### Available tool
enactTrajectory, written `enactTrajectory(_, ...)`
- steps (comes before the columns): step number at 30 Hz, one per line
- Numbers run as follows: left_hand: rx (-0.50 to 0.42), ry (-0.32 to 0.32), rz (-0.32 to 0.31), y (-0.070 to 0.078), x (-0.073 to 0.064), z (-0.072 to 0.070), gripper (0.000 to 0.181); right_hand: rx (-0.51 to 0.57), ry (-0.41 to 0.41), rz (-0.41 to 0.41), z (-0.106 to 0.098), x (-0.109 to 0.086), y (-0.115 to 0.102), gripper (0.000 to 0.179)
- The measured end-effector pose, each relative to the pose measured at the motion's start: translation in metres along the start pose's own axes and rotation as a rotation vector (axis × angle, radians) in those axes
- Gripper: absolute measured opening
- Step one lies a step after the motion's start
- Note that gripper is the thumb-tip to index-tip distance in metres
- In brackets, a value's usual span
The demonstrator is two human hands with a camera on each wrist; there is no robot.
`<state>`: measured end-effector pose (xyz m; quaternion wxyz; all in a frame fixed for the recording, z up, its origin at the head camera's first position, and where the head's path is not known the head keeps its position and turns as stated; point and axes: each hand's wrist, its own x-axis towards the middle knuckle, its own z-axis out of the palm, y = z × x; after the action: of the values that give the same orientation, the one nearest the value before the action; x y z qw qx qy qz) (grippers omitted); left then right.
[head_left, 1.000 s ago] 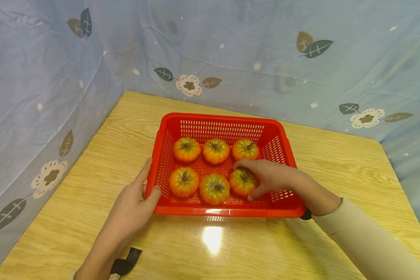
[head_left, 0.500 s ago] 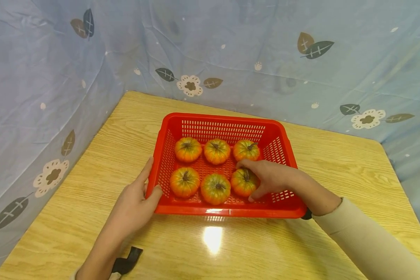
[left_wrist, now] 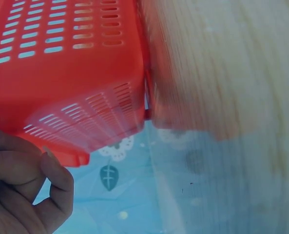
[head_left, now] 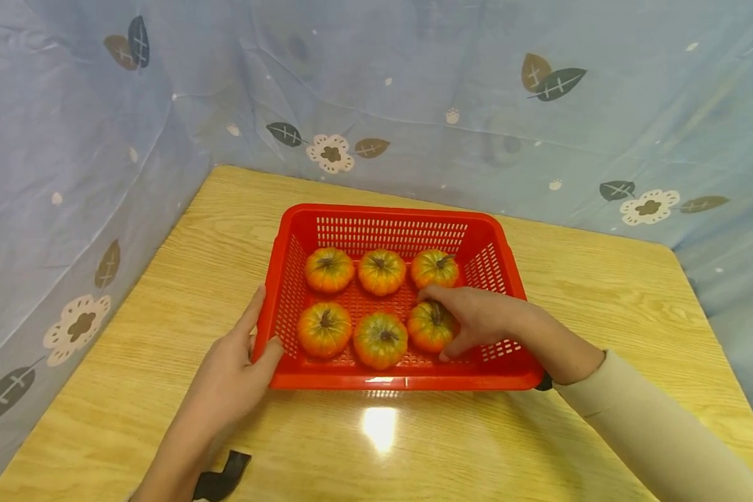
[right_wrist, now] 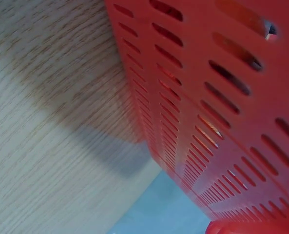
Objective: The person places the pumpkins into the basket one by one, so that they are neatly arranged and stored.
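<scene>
A red plastic basket (head_left: 376, 382) with slotted walls stands on the table, holding small orange pumpkins in two rows of three. My left hand (head_left: 235, 376) grips the basket's left rim, thumb on top and fingers along the outer side. In the left wrist view, the curled fingers of that left hand (left_wrist: 27, 185) show at the rim. My right hand (head_left: 477, 317) reaches over the right wall and holds the front right pumpkin (head_left: 428, 328), thumb at its near side and fingers at its far side. Beside it in the front row sits a greener pumpkin (head_left: 380, 341). The right wrist view shows only the slotted wall (right_wrist: 222, 112) and wood.
The wood-grain table (head_left: 452, 446) extends around the basket. Blue cloth (head_left: 414, 84) with leaf and flower prints hangs behind and to the left. A black strap (head_left: 224, 477) lies by the left forearm. The back row holds a left pumpkin (head_left: 329, 270) and a right pumpkin (head_left: 435, 270).
The head view has shifted slightly, so everything sits a little further left. Both hands keep their holds, and the pumpkins stay in their places in the basket.
</scene>
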<state>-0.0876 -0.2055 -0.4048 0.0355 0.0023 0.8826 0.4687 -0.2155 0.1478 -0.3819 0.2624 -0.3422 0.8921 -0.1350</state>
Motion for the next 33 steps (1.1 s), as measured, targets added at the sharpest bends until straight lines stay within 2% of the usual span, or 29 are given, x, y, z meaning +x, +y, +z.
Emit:
enactTrajectory(7,-0.003,0.011,0.012,0.001,-0.001,0.002,0.080,0.006,-0.015,0.028,-0.001,-0.001,-0.003,0.077)
enactTrajectory(20,-0.034,-0.001,0.014,-0.006,0.012,0.005,0.078,0.004,-0.007,0.049,-0.001,0.001,0.001,0.080)
enactTrajectory(23,0.048,0.005,0.028,-0.010,0.014,0.002,0.074,0.000,0.002,0.051,-0.005,-0.004,-0.002,0.086)
enactTrajectory(26,0.163,0.054,0.052,-0.011,0.015,-0.007,0.073,-0.003,0.033,0.039,-0.018,-0.013,-0.006,0.090)
enactTrajectory(29,0.262,0.140,0.084,-0.005,0.017,-0.024,0.072,-0.002,0.085,0.024,-0.037,-0.023,-0.009,0.089)
enactTrajectory(31,0.311,0.191,0.120,0.003,0.022,-0.038,0.069,-0.006,0.125,0.016,-0.050,-0.027,-0.012,0.087)
enactTrajectory(33,0.351,0.214,0.146,0.015,0.028,-0.051,0.069,-0.021,0.152,0.029,-0.064,-0.031,-0.015,0.087)
